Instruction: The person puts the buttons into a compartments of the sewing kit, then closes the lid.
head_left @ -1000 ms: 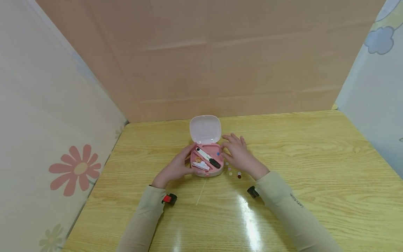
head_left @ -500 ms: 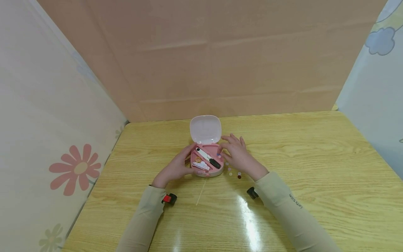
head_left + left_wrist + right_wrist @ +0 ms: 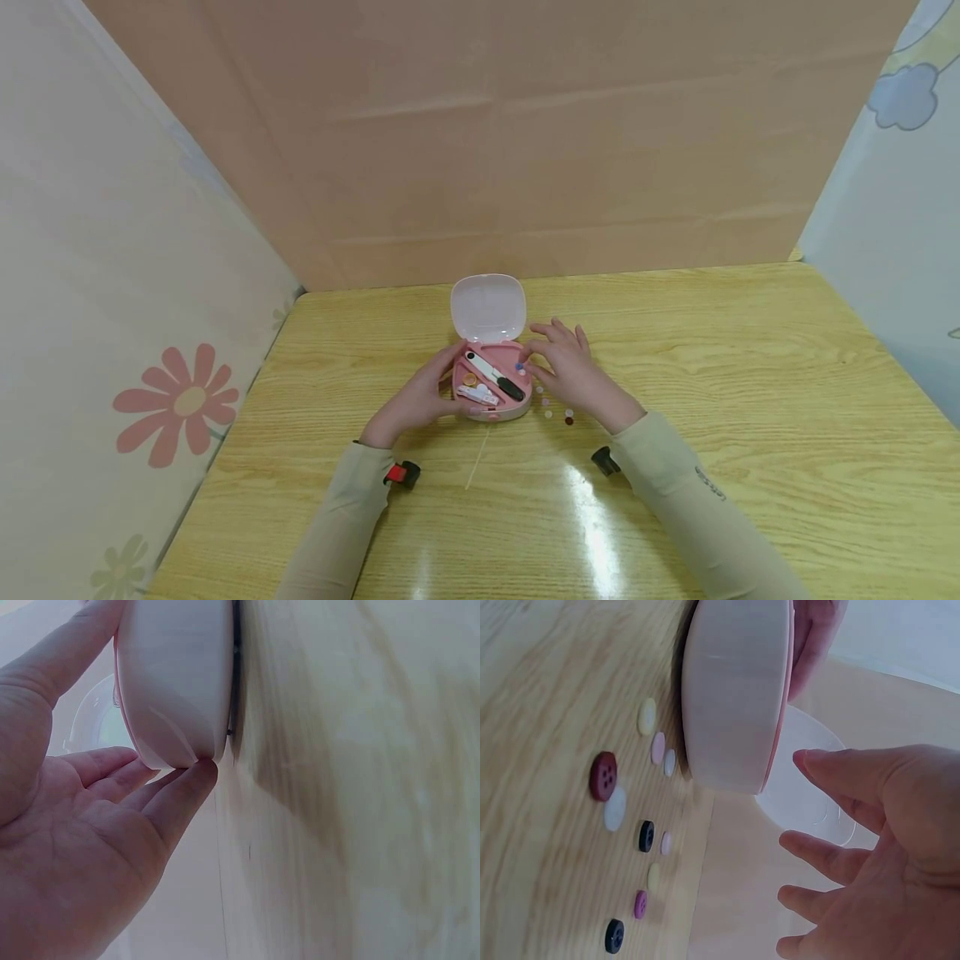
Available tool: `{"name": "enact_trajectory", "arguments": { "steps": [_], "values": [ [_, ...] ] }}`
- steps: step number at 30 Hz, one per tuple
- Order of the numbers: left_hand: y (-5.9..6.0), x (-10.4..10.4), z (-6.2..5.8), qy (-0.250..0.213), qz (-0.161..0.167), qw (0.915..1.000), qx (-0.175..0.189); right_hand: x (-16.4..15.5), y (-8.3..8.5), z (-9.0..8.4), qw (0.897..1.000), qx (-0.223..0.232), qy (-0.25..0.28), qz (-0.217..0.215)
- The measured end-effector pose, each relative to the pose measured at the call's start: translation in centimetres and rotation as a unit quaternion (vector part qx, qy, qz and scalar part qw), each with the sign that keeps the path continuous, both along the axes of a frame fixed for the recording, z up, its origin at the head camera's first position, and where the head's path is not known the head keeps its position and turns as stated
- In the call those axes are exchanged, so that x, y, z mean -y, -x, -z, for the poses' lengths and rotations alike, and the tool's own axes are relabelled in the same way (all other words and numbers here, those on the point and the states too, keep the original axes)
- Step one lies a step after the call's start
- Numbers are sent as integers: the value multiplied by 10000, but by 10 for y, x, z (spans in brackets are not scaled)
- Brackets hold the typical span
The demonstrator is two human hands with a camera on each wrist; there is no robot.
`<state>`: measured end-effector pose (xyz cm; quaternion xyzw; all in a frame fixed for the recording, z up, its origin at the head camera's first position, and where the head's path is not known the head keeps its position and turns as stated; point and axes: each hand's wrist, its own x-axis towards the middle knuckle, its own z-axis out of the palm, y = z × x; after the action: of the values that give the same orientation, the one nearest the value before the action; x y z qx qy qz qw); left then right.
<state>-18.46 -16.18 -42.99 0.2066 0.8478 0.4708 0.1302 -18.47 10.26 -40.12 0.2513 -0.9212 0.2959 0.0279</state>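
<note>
Left hand cups the pink sewing box at mid-table, fingers relaxed against its side, lid up. One blue button lies inside already. Right hand hovers at the box's right rim, fingers loosely spread, gripping nothing. A scatter of buttons waits beside the box.
</note>
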Motion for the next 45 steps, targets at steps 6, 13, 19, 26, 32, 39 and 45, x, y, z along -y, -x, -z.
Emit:
{"name": "enact_trajectory", "arguments": {
  "steps": [6,13,19,26,32,39,45],
  "values": [
    [-1,0,0,-93,11,10000,-18,-4,-3,-3,10000,27,-10,11],
    [0,2,1,-107,-1,9999,-4,-10,-7,-7,9999,108,-52,85],
    [-1,2,0,39,-26,10000,1,-17,-9,-6,9998,122,-74,116],
    [-1,2,-1,80,11,10000,-29,-24,-10,-5,9998,118,-58,159],
    [-1,2,-1,67,31,10000,-41,-32,-10,-4,9995,154,-45,267],
    [-1,2,-1,79,9,10000,-44,-41,-11,0,9996,77,-17,273],
    [-2,-1,-4,-41,58,9999,-79,-47,-13,5,9994,81,-62,325]
  ]
}}
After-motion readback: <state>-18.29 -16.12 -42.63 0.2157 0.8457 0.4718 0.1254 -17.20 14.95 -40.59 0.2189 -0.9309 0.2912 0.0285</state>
